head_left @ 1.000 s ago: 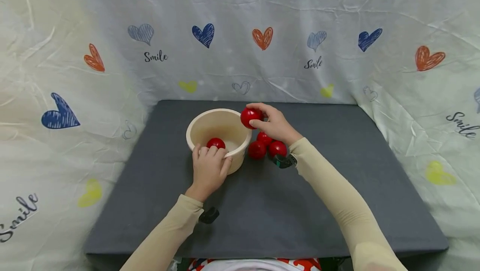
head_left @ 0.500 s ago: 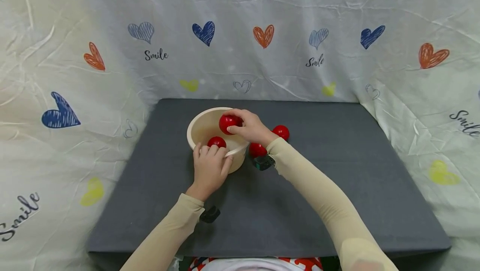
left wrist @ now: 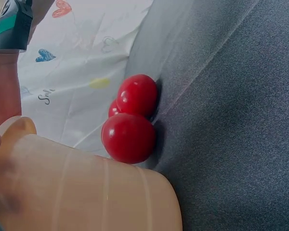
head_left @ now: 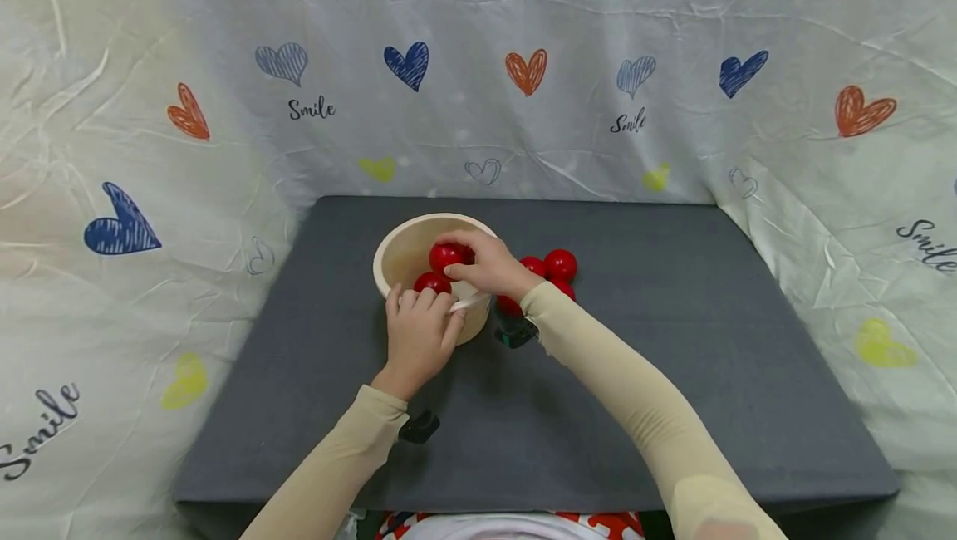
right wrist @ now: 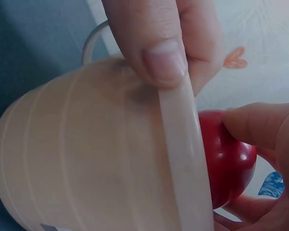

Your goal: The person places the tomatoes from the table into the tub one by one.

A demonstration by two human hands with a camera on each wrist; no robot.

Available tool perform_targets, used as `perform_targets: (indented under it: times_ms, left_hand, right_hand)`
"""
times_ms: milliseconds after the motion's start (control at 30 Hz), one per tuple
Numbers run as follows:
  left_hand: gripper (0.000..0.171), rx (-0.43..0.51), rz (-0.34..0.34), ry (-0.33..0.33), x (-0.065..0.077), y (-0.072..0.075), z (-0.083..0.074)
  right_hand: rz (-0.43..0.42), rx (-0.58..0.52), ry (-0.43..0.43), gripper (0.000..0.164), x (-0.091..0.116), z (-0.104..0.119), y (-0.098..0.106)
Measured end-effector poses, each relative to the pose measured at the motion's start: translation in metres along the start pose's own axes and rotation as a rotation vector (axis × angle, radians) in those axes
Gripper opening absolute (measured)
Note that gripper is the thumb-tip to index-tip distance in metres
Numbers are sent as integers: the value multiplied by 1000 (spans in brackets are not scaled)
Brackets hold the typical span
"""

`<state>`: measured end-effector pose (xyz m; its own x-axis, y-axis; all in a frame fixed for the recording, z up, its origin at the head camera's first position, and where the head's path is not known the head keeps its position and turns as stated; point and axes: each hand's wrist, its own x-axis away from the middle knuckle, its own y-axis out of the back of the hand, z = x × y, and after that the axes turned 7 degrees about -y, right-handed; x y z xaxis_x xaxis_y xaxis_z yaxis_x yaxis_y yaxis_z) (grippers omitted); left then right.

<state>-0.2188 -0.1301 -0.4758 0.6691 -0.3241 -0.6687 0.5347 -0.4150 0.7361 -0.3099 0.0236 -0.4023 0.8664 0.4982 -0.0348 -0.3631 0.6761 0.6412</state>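
Note:
A cream plastic bucket (head_left: 473, 327) stands on the dark table, with one shiny red ball (head_left: 431, 281) visible inside. My left hand (head_left: 419, 336) grips its near rim; in the right wrist view the thumb (right wrist: 159, 57) presses against the outside just below the lip. With thumb and fingers my right hand (head_left: 489, 264) holds a second red ball (head_left: 447, 256), lowered into the mouth of the bucket. That ball (right wrist: 226, 159) shows partly behind the rim in the right wrist view. The bucket's floor is mostly hidden by hands and balls.
Several more red balls (head_left: 561, 264) sit together on the table right of the bucket, partly behind the right forearm. In the left wrist view they cluster (left wrist: 130, 138) close beside the bucket wall. A white curtain (head_left: 449, 125) printed with hearts hangs behind the table.
My right hand has carried its red ball leftward from outside the bucket, over the rim and down into its mouth. The remaining table balls have shifted slightly. My left hand stays on the rim.

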Motion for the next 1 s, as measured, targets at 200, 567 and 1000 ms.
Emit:
perform_targets:
  times_ms: [200, 567, 1000]
  left_hand:
    - [26, -4, 2, -5, 0, 0, 0]
    - [24, -1, -13, -9, 1, -1, 0]
    - [25, -5, -30, -12, 1, -1, 0]
  right_hand:
    - [-3, 17, 1, 52, 1, 3, -2]
    - [-13, 55, 15, 54, 1, 3, -4]
    - [-39, 43, -23, 43, 1, 1, -7]
